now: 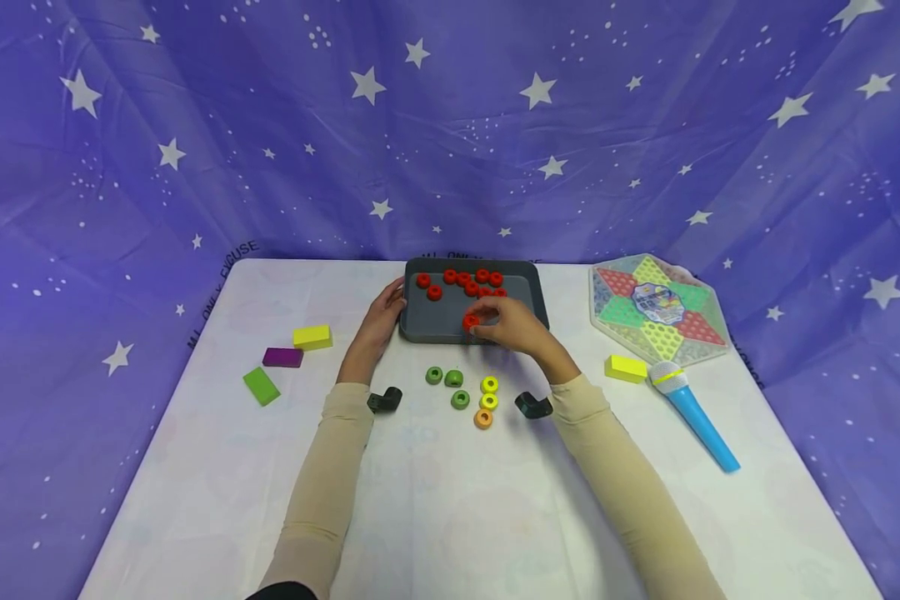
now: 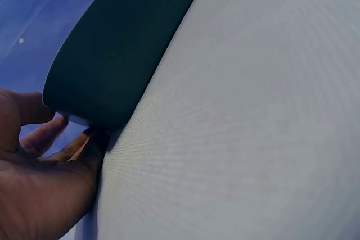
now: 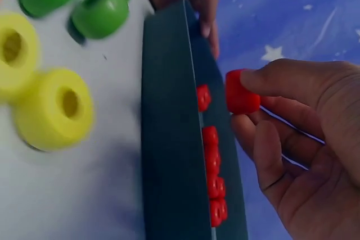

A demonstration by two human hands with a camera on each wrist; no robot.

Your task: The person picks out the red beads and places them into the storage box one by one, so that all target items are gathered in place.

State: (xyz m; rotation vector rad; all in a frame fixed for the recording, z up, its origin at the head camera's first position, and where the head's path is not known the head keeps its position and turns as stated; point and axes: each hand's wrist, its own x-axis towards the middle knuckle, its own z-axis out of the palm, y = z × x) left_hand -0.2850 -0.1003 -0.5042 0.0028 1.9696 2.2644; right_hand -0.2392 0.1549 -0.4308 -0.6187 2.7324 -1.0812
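Note:
My right hand (image 1: 516, 324) pinches a red bead (image 3: 242, 91) between thumb and fingers, held over the near part of the dark grey tray (image 1: 435, 325). Inside the tray, several more red beads (image 1: 435, 292) lie mostly toward its far side. At the tray's left end, my left hand (image 1: 382, 317) grips the side wall; the left wrist view shows thumb and fingers around the tray's corner (image 2: 90, 82). On the table in front of the tray are green beads (image 1: 461, 400), two yellow beads (image 1: 489, 402) and an orange bead (image 1: 483, 418).
Yellow (image 1: 312, 337), purple (image 1: 282, 357) and green (image 1: 261, 387) blocks lie on the left of the white table (image 1: 450, 517). To the right are another yellow block (image 1: 626, 368), a blue toy microphone (image 1: 701, 425) and a hexagonal board-game box (image 1: 622, 312). A starry blue cloth (image 1: 450, 125) hangs behind.

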